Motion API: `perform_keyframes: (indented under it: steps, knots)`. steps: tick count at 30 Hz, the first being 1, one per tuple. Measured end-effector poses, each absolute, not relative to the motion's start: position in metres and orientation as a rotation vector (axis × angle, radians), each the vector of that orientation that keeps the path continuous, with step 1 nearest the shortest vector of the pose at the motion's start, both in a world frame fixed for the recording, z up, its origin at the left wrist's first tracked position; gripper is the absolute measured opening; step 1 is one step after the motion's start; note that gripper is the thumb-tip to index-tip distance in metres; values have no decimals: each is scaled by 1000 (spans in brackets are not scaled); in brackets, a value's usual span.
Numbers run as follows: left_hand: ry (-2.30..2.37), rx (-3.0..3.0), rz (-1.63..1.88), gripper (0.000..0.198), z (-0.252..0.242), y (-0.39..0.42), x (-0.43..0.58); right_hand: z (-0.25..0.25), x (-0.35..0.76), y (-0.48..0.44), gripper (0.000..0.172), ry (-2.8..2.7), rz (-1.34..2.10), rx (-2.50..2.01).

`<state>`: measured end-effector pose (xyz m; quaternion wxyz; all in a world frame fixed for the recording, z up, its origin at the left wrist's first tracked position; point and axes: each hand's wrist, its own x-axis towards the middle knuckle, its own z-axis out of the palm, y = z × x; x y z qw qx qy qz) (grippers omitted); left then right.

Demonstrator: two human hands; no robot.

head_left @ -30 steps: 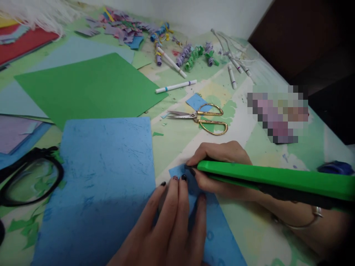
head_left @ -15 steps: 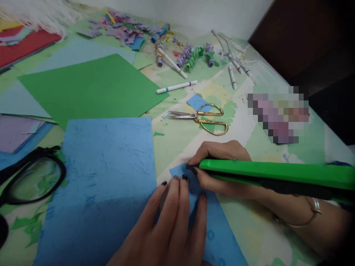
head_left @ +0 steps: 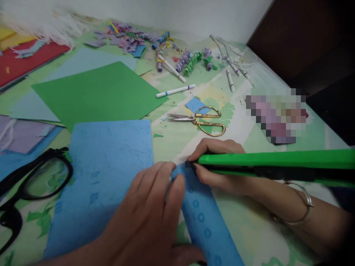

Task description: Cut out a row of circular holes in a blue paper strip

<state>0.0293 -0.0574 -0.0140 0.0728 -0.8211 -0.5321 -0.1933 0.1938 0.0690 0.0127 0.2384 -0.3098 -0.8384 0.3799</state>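
My right hand [head_left: 222, 159] is closed round the dark tip end of a long green-and-black tool [head_left: 277, 159]. Its exact kind I cannot make out. That tip rests at the upper end of a blue strip [head_left: 206, 218] marked with a row of small rings. My left hand [head_left: 155, 199] has its fingers bent over the left side of the strip's upper end, gripping it; the thumb lies lower, by the strip's edge. Beside it on the left is a large blue sheet [head_left: 111, 166], partly covered by the left hand and forearm.
Gold-handled scissors [head_left: 195, 118] lie beyond my right hand. Black-framed glasses [head_left: 44, 177] sit at left, near a green sheet [head_left: 102, 88]. Farther back are white markers [head_left: 176, 91], curled paper rolls [head_left: 192, 62] and a scrap pile [head_left: 127, 37]. A pixelated item [head_left: 274, 114] is at right.
My left hand has gone from fingers stretched over the strip to bent fingers at its upper left end, uncovering more rings. The tool has tilted slightly; the view has shifted a little.
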Motion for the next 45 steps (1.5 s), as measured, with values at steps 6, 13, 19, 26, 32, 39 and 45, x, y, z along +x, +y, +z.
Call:
perform_keyframes:
  steps: [6, 13, 19, 26, 32, 39, 45]
  knots:
    - [-1943, -2558, -874, 85, -4, -45, 28, 13, 200, 71, 9, -2124, 1035, -852]
    - [-2322, -2540, -1221, 42, -9, -35, 23, 14, 204, 69, 10, -1991, 1049, -891]
    - [-2512, -2730, -1271, 22, 12, -16, 12, 13, 202, 68, 6, -1858, 1027, -903]
    - [-3230, -1988, -1902, 17, 32, -12, 12, 14, 209, 75, 7, -1829, 829, -928]
    - [-3416, -1678, -2218, 35, 29, -17, 18, 34, 219, 85, 8, -1690, 659, -869]
    - [-3835, -1820, -1977, 31, 21, -25, 30, 29, 212, 63, 10, -2153, 1258, -645]
    - [-3212, -2571, -501, 26, 22, -14, 12, 14, 203, 79, 8, -2237, 1610, -505]
